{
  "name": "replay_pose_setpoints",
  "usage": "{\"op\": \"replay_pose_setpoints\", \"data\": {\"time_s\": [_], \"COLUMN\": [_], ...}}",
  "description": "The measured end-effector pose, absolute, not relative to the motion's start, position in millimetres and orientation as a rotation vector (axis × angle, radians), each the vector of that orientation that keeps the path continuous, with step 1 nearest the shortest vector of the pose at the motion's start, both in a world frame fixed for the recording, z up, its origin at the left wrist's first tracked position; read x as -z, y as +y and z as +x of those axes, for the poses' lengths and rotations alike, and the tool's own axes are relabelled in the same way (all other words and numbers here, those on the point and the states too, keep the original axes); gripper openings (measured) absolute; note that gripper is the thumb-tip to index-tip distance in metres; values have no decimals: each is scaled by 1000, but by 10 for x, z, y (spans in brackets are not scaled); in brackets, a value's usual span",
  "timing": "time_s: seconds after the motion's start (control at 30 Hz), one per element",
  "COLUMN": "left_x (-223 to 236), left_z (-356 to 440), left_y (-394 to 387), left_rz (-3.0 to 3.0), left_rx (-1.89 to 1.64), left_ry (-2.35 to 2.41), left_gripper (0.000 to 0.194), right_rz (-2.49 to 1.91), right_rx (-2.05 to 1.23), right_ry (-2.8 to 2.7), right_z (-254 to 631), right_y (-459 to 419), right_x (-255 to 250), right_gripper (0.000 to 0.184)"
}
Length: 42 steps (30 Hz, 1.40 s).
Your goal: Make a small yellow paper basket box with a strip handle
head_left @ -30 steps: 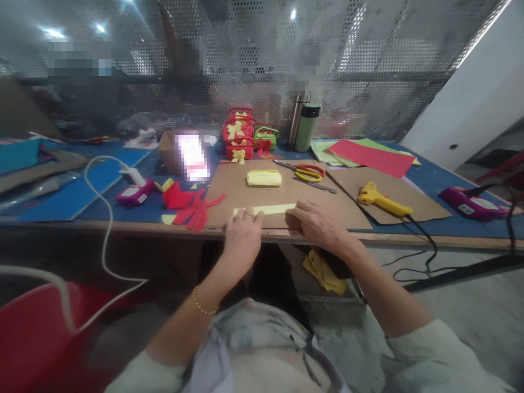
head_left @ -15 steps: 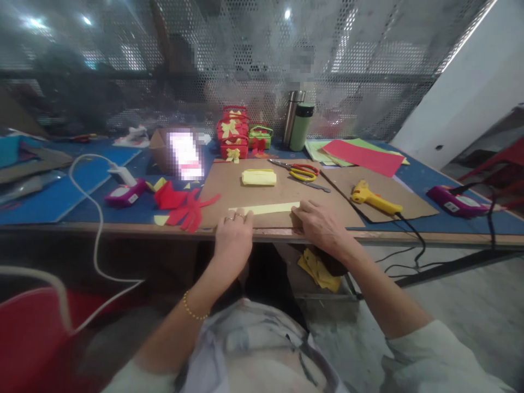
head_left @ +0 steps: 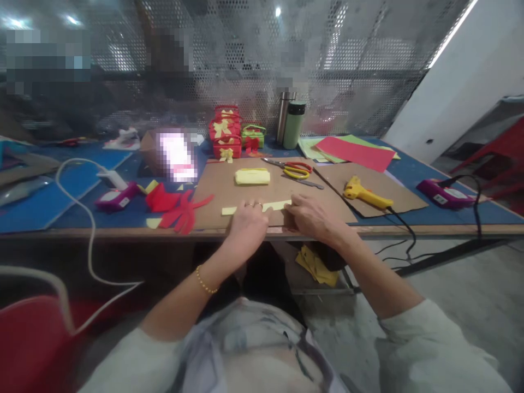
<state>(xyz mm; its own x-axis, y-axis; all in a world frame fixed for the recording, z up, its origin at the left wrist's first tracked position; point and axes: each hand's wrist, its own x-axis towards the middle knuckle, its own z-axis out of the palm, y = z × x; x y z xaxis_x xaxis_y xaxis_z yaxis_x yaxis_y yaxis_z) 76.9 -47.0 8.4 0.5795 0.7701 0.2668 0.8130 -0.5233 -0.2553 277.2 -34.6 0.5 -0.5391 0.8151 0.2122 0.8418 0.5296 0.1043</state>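
A narrow pale yellow strip (head_left: 230,210) lies lengthwise on a brown cardboard sheet (head_left: 213,185) near the table's front edge. My left hand (head_left: 249,222) has its curled fingers on the middle of the strip, covering part of it. At the strip's right end, the closed fingers of my right hand (head_left: 313,218) grip it; their tips are partly hidden. Just beyond the strip sits a pale yellow rolled bundle (head_left: 252,176). Scissors (head_left: 297,169) with red and yellow handles rest behind it to the right, with a flat grey tool (head_left: 311,184) beside them.
To the right are a yellow glue gun (head_left: 366,194) with a cable and coloured sheets (head_left: 356,153). Red cut pieces (head_left: 180,210), a purple device (head_left: 117,197) and a blurred lit screen (head_left: 178,155) are left. Small red baskets (head_left: 226,134) and a green bottle (head_left: 293,125) stand behind.
My left hand has slid rightwards along the strip, closer to my right hand, uncovering the strip's left end. My right hand stays at the right end. The whole view has shifted slightly.
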Motion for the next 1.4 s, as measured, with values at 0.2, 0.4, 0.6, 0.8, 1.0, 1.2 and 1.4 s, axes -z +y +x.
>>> {"op": "replay_pose_setpoints", "data": {"time_s": [0.2, 0.4, 0.6, 0.8, 1.0, 1.2, 1.4], "left_x": [-46, 43, 139, 125, 118, 124, 122], "left_z": [635, 426, 360, 452, 529, 530, 633], "left_y": [-531, -552, -529, -593, -666, -691, -694], "left_rz": [-2413, -2431, -2447, -2394, -2384, -2369, -2409], "left_rx": [209, 294, 417, 477, 421, 443, 487], "left_ry": [-1334, -1344, -1297, -1298, -1343, -1384, -1394], "left_gripper": [30, 31, 38, 36, 31, 29, 20], "right_rz": [-1329, -1309, -1354, -1376, -1662, -1632, -1620], "right_rx": [246, 218, 155, -88, -394, -527, -314], "right_ry": [-2673, -2670, -2644, -2510, -2471, -2446, -2371], "right_z": [2871, 2782, 2706, 2825, 2812, 2827, 2762], "right_y": [-285, -171, -76, 25, 132, 146, -116], "right_x": [-85, -248, -136, -96, -263, -261, -159], "right_gripper": [20, 30, 30, 20, 18, 11, 6]}}
